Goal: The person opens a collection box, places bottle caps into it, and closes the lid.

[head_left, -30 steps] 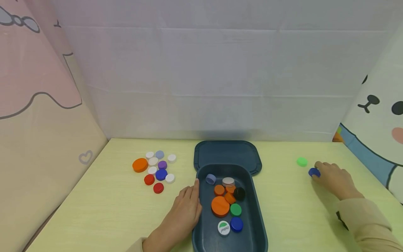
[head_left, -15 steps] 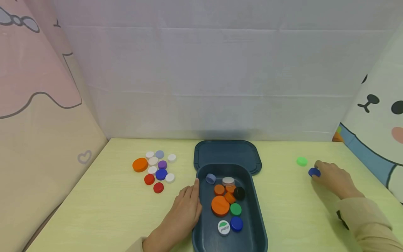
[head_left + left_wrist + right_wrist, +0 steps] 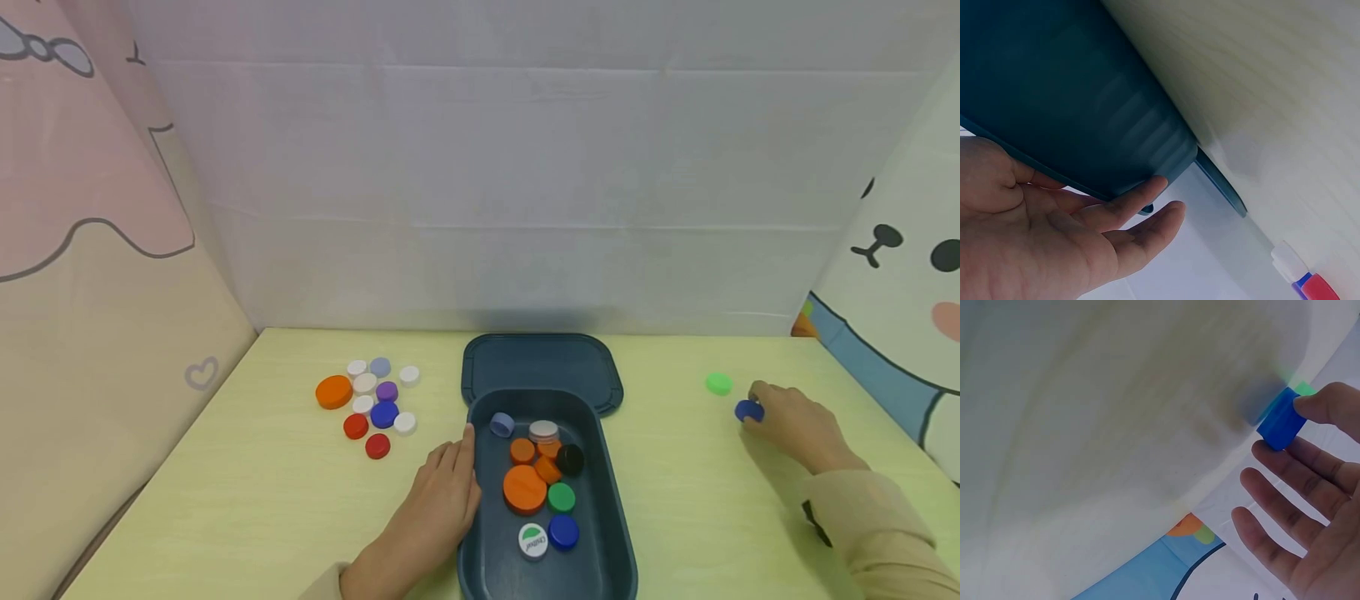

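Currently, right of frame, the right hand (image 3: 798, 427) is pinching a blue cap (image 3: 749, 411) between thumb and fingers; whether it is touching the desk (image 3: 225, 508), cannot tell. A light green cap (image 3: 718, 383) is lying just beside, to the upper left. Lower centre, the left hand (image 3: 438, 496) is resting against the dark tray (image 3: 588, 577), fingers extended, released. Mixed caps (image 3: 525, 490) are lying inside.

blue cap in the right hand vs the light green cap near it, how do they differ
The blue cap is deep blue; the light green cap is pale and bright. The right hand pinches the blue cap, while no hand touches the light green cap, which lies on the table. Both are caps outside the dark blue box.
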{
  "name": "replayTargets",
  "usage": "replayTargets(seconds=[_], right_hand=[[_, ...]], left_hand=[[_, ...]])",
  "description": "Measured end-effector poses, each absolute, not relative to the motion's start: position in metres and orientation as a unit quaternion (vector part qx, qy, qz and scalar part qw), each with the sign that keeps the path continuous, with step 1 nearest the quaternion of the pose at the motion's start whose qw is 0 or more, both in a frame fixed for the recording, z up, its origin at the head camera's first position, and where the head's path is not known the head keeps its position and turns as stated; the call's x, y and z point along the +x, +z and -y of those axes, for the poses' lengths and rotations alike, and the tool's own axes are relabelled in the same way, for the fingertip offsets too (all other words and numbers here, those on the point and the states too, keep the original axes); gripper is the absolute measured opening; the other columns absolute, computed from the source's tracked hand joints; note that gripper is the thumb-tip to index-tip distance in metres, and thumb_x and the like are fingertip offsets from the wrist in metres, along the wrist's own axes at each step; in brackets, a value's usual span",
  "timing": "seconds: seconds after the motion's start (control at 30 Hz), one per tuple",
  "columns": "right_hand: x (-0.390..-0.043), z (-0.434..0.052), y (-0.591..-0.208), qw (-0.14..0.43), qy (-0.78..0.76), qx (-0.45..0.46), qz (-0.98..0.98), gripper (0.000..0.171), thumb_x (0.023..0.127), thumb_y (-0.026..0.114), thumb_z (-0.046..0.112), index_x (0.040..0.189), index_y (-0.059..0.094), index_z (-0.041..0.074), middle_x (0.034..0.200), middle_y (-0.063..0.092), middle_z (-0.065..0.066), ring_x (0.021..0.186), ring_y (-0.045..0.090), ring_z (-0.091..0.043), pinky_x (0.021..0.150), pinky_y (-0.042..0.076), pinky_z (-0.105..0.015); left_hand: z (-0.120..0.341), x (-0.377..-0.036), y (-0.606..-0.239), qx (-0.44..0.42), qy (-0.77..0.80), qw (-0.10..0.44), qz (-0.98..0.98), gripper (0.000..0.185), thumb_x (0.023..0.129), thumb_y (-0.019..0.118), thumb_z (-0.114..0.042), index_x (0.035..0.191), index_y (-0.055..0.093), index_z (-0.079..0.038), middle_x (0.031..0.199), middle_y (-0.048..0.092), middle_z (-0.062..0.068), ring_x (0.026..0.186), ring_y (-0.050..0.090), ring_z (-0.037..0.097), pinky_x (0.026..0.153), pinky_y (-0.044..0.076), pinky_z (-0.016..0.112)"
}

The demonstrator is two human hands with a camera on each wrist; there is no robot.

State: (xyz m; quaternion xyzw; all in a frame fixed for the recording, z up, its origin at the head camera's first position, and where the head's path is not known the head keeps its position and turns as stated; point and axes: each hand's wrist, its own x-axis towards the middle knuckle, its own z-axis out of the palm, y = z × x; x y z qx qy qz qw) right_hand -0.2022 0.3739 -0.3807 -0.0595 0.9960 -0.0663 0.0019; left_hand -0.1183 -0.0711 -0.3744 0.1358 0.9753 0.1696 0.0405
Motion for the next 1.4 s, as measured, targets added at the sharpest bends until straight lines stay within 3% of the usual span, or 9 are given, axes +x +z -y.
replayTargets(seconds=[0.2, 0.43, 0.7, 1.03, 1.4], right_hand=[[-0.203, -0.374, -0.379, 0.01, -0.057, -0.058, -0.997, 0.039, 0.078, 0.066, 0.019, 0.107, 0.053, -0.005, 0.098, 0.061, -0.028, 0.083, 0.057, -0.044, 0.054, 0.046, -0.047], [-0.2, -0.369, -0.378, 0.003, -0.059, -0.063, -0.996, 0.039, 0.078, 0.065, 0.02, 0.107, 0.054, -0.003, 0.099, 0.061, -0.026, 0.084, 0.056, -0.043, 0.055, 0.046, -0.049], [-0.197, -0.348, -0.37, -0.054, -0.034, -0.096, -0.993, 0.036, 0.077, 0.067, 0.02, 0.104, 0.056, -0.001, 0.086, 0.063, -0.016, 0.074, 0.056, -0.033, 0.053, 0.045, -0.045], [-0.188, -0.303, -0.353, -0.14, -0.016, -0.16, -0.977, 0.035, 0.072, 0.072, 0.016, 0.1, 0.06, 0.0, 0.086, 0.064, -0.014, 0.074, 0.057, -0.031, 0.05, 0.044, -0.038], [-0.176, -0.251, -0.342, -0.246, 0.02, -0.256, -0.935, 0.037, 0.064, 0.078, 0.017, 0.094, 0.06, 0.005, 0.08, 0.061, -0.005, 0.068, 0.052, -0.02, 0.048, 0.036, -0.027]], left_hand=[[0.072, -0.119, -0.375, 0.139, 0.17, 0.037, -0.975, 0.057, 0.095, 0.04, -0.025, 0.145, 0.02, -0.007, 0.139, 0.041, 0.009, 0.125, 0.038, 0.028, 0.103, 0.037, 0.043], [0.072, -0.119, -0.376, 0.141, 0.17, 0.033, -0.975, 0.057, 0.094, 0.04, -0.024, 0.145, 0.021, -0.007, 0.139, 0.042, 0.01, 0.124, 0.039, 0.028, 0.103, 0.037, 0.043], [0.071, -0.118, -0.375, 0.134, 0.176, 0.042, -0.974, 0.057, 0.094, 0.041, -0.024, 0.145, 0.021, -0.007, 0.139, 0.042, 0.01, 0.124, 0.038, 0.028, 0.102, 0.037, 0.045], [0.072, -0.119, -0.375, 0.137, 0.176, 0.039, -0.974, 0.057, 0.094, 0.04, -0.024, 0.145, 0.02, -0.007, 0.139, 0.042, 0.01, 0.124, 0.038, 0.028, 0.103, 0.037, 0.044], [0.071, -0.119, -0.375, 0.139, 0.171, 0.035, -0.975, 0.057, 0.095, 0.04, -0.025, 0.145, 0.02, -0.007, 0.139, 0.042, 0.009, 0.124, 0.039, 0.027, 0.103, 0.037, 0.043]])
